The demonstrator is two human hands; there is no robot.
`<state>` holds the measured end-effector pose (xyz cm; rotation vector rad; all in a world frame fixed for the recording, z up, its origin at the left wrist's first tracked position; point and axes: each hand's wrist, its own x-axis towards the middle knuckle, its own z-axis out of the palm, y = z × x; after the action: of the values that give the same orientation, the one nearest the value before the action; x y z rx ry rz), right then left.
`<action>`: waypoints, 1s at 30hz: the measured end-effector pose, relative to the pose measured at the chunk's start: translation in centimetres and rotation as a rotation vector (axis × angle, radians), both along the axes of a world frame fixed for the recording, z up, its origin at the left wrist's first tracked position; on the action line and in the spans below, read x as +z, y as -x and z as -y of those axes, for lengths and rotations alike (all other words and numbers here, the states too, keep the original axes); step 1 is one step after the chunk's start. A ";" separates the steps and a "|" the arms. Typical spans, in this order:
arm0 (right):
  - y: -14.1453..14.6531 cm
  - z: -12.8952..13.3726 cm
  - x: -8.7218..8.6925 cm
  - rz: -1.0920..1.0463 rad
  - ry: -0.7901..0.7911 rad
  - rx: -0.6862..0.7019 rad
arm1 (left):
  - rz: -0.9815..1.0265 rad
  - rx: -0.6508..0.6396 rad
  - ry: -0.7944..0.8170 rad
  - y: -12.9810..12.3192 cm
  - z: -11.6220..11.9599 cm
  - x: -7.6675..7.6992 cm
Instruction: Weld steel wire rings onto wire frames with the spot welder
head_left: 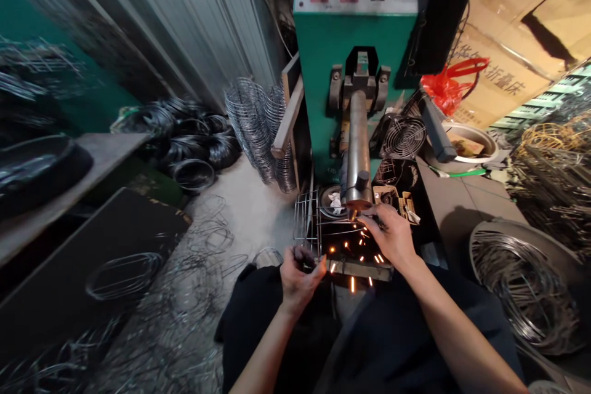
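A green spot welder (318,61) stands in front of me, its thick metal arm (359,135) pointing toward my lap. Orange sparks (361,243) scatter below the arm's tip. My left hand (300,277) is closed on the lower end of a wire rack (307,215), which stands up left of the arm. Close beside the electrode tip, my right hand (392,237) is pinched together at the right end of the work. What its fingers hold is too small and hidden to make out.
Stacked wire rings (258,129) stand left of the welder, with black wire coils (194,172) behind. Loose wire loops litter the floor. At right are a basin of wire pieces (521,289), a round wire guard (404,135), a red bag (447,89) and cardboard boxes (517,31).
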<state>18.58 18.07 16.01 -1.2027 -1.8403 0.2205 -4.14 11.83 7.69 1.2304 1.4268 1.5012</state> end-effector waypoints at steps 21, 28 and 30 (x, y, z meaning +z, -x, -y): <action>-3.9 11.1 -9.1 -0.798 1.344 0.437 | 0.682 -0.401 0.747 4.3 6.5 3.0; 2.7 16.2 -12.2 -1.230 1.224 0.098 | 0.706 -0.321 0.464 -0.2 10.8 -1.5; 5.0 17.1 -13.1 -1.175 1.130 0.037 | 0.637 -0.262 0.464 -2.9 12.6 -2.8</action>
<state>13.54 0.92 2.89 -1.2377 -0.5870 1.7274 -1.28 -0.77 4.86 0.5521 1.0447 1.1439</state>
